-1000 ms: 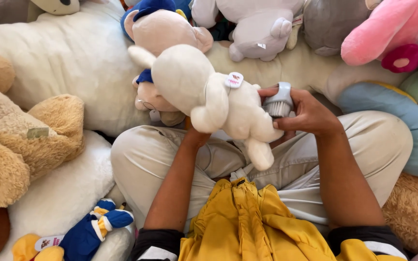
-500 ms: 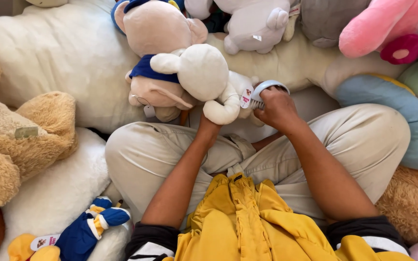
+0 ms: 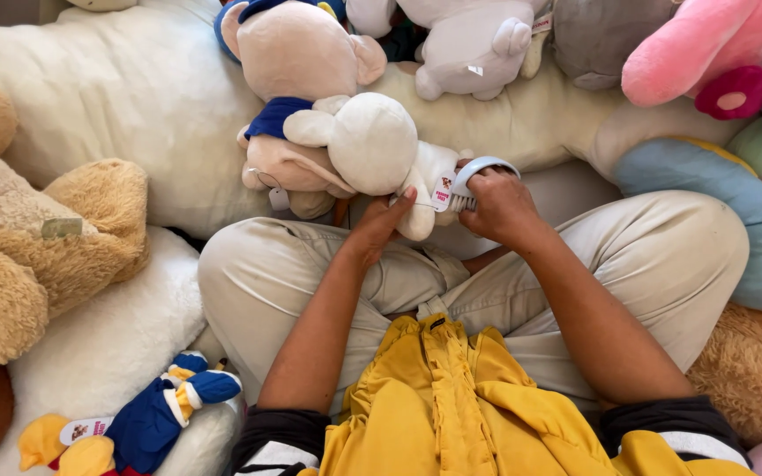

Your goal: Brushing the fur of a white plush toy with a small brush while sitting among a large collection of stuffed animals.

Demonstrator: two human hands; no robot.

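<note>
A small cream plush dog (image 3: 372,150) lies across my lap, its head to the left, a paper tag (image 3: 442,189) at its side. My left hand (image 3: 379,227) holds it from below, thumb up against its floppy ear. My right hand (image 3: 500,207) grips a small grey-blue brush with a loop handle (image 3: 478,176). Its bristles press into the dog's body just right of the tag. My legs in beige trousers (image 3: 663,247) are crossed under the toy.
Plush toys ring me: a tan teddy bear (image 3: 37,247) at left, a beige mouse with blue collar (image 3: 297,62) behind the dog, a pink toy (image 3: 707,53) at top right, a blue-and-yellow duck (image 3: 143,423) at bottom left, a white cushion (image 3: 108,97).
The dog has been lowered from upright in front of me onto my lap and turned sideways. My right hand followed with the brush. My left thumb now shows on the ear.
</note>
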